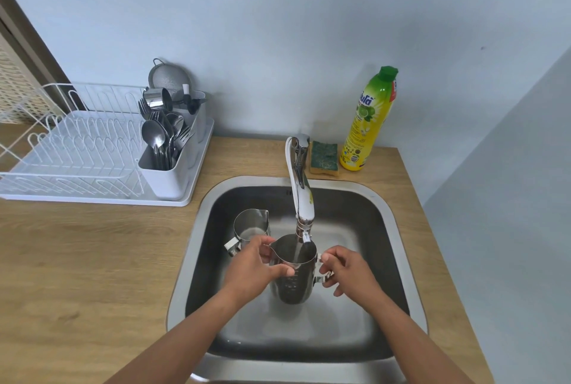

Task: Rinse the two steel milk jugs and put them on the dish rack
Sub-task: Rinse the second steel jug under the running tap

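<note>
Steel jug (pixel 293 278) stands upright under the running tap (pixel 301 198), left hand (pixel 256 266) wrapped round its body, right hand (pixel 349 272) pinching its handle; the first rinse appears under way. Behind, the second jug (pixel 250 224) waits in the sink (pixel 386 213); the dish rack (pixel 77 148) beyond holds neither.

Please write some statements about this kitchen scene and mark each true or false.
1. The left hand and right hand hold one steel milk jug under the chrome tap. True.
2. The second steel milk jug stands on the white wire dish rack. False: that jug stands in the steel sink, not on the rack.
3. A green-and-yellow sponge lies between the tap and the yellow bottle with a green cap. True.
4. The white cutlery holder is empty. False: the holder contains spoons and forks.
</note>
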A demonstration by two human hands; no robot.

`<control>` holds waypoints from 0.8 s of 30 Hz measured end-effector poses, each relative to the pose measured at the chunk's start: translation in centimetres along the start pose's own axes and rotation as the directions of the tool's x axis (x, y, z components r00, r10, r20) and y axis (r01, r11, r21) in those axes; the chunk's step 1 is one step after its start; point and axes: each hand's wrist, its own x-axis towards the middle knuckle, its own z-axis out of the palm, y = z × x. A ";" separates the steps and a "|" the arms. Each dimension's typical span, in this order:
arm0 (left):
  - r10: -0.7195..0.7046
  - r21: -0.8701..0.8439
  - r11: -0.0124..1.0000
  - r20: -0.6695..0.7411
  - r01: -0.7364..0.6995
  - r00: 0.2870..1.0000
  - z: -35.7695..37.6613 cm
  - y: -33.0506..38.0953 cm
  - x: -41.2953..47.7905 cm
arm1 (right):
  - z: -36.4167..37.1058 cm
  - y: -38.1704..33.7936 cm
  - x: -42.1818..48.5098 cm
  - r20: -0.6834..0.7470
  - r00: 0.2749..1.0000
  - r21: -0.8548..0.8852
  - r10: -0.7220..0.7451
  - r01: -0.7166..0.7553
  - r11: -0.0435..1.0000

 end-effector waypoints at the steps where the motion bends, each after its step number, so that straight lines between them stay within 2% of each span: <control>1: 0.001 0.000 1.000 0.005 -0.001 1.000 0.0 0.0 0.0 | 0.0 0.0 0.0 0.001 1.000 -0.003 0.007 -0.007 1.000; 8: -0.046 -0.014 0.999 0.037 0.046 0.998 0.1 -0.1 0.1 | 0.6 0.4 -0.1 -0.001 0.997 -0.056 0.074 -0.074 0.996; 19: -0.201 -0.293 0.926 0.149 0.238 0.968 0.4 -0.2 0.1 | 0.9 -0.2 -0.4 -0.008 0.990 -0.150 0.140 -0.139 0.979; 24: -0.242 -0.279 0.911 0.234 0.303 0.942 0.3 0.0 0.0 | 0.9 -0.5 -0.2 0.000 0.986 -0.194 0.168 -0.165 0.967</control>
